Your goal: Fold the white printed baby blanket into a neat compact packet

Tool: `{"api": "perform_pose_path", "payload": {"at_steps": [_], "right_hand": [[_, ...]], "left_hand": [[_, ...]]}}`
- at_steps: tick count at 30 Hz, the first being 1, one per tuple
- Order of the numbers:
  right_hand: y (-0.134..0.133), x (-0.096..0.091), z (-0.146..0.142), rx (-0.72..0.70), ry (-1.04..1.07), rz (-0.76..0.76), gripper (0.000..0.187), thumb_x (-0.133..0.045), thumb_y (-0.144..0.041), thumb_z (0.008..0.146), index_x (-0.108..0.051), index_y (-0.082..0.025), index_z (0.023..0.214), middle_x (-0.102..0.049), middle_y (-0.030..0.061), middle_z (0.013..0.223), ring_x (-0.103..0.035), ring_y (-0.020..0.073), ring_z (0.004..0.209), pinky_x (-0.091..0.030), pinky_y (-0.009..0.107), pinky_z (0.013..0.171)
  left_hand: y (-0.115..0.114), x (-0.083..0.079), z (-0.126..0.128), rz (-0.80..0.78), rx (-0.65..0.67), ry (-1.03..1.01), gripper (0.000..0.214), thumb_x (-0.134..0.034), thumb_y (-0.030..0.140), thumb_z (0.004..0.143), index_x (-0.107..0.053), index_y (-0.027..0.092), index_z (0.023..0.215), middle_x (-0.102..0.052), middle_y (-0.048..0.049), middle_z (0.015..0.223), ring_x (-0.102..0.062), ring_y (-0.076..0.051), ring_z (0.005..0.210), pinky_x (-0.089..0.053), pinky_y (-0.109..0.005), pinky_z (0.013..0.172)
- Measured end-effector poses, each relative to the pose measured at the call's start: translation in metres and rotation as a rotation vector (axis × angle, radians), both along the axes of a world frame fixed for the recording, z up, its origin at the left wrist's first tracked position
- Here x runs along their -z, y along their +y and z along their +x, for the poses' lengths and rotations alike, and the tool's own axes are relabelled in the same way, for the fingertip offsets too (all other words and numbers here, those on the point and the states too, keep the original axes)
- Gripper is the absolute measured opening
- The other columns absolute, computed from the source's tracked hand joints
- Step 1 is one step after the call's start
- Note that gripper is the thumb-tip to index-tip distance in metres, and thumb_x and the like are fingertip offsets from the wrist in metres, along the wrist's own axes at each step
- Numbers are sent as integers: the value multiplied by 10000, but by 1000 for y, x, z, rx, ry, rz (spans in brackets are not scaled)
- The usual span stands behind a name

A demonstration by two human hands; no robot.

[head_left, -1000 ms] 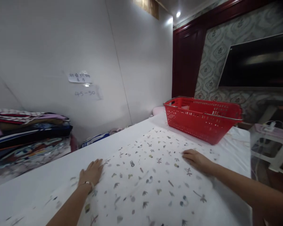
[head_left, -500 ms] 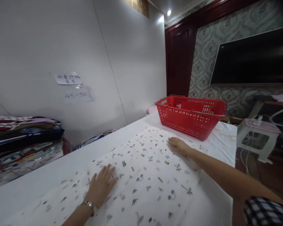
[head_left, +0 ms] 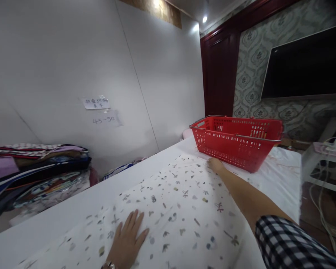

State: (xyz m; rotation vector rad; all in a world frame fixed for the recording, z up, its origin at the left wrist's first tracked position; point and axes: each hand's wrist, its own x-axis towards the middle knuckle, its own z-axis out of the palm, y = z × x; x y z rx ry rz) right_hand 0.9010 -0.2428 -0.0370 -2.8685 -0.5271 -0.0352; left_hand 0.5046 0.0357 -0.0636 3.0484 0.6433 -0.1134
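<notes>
Spread flat and gripping nothing, the left hand lies palm down on the near part of the patterned cloth. The right hand is at the cloth's far right edge; whether it pinches the fabric or only presses it, I cannot tell.

Largest around them is the white wall on the far left. Before it runs the long white table, with the cloth laid across its near and middle part, mostly flat with some soft rumples. At the far right of the table stands the red basket, just beside the right hand. Beyond the table's left side is a stack of folded fabrics. Smallest is the metal band on the left wrist.

The step in hand looks like spreading and smoothing the cloth. From this pose, the next move seems to call for the left palm to keep the near part steady while the right hand controls the far edge, clear of the basket.
</notes>
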Motion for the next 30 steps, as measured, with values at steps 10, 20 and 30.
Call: {"api": "perform_pose_path", "payload": {"at_steps": [10, 20, 30], "right_hand": [[27, -5, -10, -240, -55, 61, 263, -465, -132, 755, -600, -161, 978, -609, 88, 1046, -534, 179, 972, -365, 235, 786], [47, -1, -38, -274, 70, 222, 538, -518, -283, 780, -393, -154, 1288, -596, 113, 1121, -553, 212, 990, -387, 262, 773], [81, -4, -10, -80, -80, 316, 575, -418, -87, 795, -376, -257, 1342, -569, 44, 1210, -522, 186, 1073, -388, 251, 847]], "left_hand": [[-5, -7, 2, 7, -37, 50, 649, -238, 573, 817, -218, 265, 1388, -100, 36, 1471, -55, -195, 1362, -84, -453, 1113], [-4, -5, 0, -29, -31, 22, 659, -219, 598, 816, -211, 270, 1388, -86, 36, 1473, -51, -202, 1364, -77, -467, 1111], [-6, -3, -2, -1, -7, -27, 633, -195, 600, 839, -232, 267, 1376, -137, 13, 1473, -108, -216, 1360, -131, -481, 1104]]}}
